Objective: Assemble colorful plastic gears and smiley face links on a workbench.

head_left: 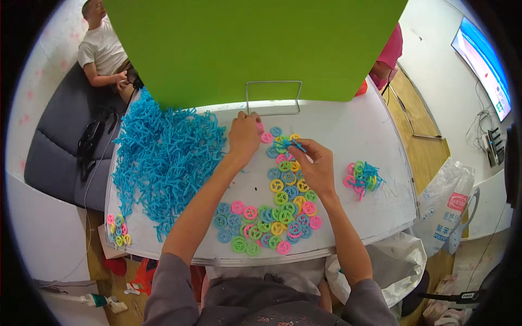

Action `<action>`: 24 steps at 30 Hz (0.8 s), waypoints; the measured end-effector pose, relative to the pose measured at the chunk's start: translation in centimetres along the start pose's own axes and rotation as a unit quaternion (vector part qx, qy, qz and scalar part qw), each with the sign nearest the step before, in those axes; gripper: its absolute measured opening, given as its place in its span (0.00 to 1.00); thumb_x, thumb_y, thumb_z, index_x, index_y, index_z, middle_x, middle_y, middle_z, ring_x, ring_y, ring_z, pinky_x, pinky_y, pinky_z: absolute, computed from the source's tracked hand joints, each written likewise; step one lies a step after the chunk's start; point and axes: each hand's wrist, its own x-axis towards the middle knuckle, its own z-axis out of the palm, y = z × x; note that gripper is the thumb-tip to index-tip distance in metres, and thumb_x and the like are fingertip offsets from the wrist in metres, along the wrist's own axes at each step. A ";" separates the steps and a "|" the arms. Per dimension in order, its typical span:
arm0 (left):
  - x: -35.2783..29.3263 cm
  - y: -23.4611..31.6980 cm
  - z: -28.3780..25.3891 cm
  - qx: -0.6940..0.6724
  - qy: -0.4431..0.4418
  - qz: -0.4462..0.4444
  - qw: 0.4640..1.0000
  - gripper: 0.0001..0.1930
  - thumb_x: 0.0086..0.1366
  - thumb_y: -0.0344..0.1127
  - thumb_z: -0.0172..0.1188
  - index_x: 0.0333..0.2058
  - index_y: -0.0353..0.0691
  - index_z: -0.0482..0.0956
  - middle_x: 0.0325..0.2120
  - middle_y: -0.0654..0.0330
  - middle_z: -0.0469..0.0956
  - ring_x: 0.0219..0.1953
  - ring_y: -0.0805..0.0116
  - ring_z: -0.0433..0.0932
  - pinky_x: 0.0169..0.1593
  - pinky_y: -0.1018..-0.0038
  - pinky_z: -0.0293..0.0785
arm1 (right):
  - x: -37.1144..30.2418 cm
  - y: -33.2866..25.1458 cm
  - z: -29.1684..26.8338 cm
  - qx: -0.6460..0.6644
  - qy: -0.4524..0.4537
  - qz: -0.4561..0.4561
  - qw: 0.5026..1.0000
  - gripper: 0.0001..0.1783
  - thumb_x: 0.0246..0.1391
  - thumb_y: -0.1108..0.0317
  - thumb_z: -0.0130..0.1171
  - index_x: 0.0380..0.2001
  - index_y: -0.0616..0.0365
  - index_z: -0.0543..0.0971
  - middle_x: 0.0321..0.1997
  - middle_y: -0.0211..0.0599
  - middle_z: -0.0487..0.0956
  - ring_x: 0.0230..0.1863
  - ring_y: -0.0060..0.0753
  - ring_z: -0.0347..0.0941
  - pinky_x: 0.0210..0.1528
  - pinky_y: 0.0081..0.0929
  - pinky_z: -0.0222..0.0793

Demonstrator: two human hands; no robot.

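My left hand (pixel 244 135) is closed at the far side of the table, its fingertips pinching a small pink plastic wheel (pixel 260 128). Just to the right, my right hand (pixel 316 164) pinches a blue branched plastic piece (pixel 295 145); whether a wheel is fitted to it is too small to tell. Below both hands spread loose spoked wheels (pixel 239 244) in pink, blue, green and yellow, some overlapping. A big heap of blue branched plastic pieces (pixel 168 157) covers the table left of my left forearm.
A small pile of wheels joined with blue pieces (pixel 363 178) lies on the white table (pixel 375 223) at right. More wheels (pixel 118 230) sit at its left corner. A green panel (pixel 255 49) and wire stand (pixel 273 113) bound the far side. Plastic bags (pixel 448 201) hang near the right edge.
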 end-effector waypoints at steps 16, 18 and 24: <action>-8.1 2.0 -8.5 -0.607 -0.116 -0.219 0.755 0.07 0.62 0.29 0.60 0.36 0.34 0.74 0.34 0.60 0.76 0.37 0.72 0.78 0.43 0.73 0.80 | -1.0 0.0 1.5 -0.102 -0.067 -0.063 0.991 0.09 0.49 0.79 0.58 0.36 0.66 0.80 0.33 0.38 0.82 0.34 0.26 0.77 0.37 0.23 0.71; -8.2 2.0 -8.9 -0.649 -0.135 -0.268 0.700 0.07 0.62 0.29 0.59 0.36 0.35 0.74 0.34 0.60 0.76 0.37 0.72 0.78 0.43 0.72 0.80 | -1.0 0.5 1.6 -0.113 -0.068 -0.076 0.988 0.09 0.48 0.79 0.58 0.36 0.65 0.80 0.33 0.39 0.82 0.35 0.26 0.77 0.38 0.23 0.71; -8.5 1.6 -8.8 -0.630 -0.105 -0.251 0.728 0.06 0.62 0.28 0.59 0.35 0.34 0.73 0.33 0.61 0.76 0.35 0.71 0.78 0.42 0.73 0.81 | -1.4 0.1 2.1 -0.124 -0.079 -0.070 0.987 0.09 0.47 0.80 0.59 0.35 0.65 0.81 0.36 0.41 0.81 0.37 0.28 0.77 0.41 0.24 0.71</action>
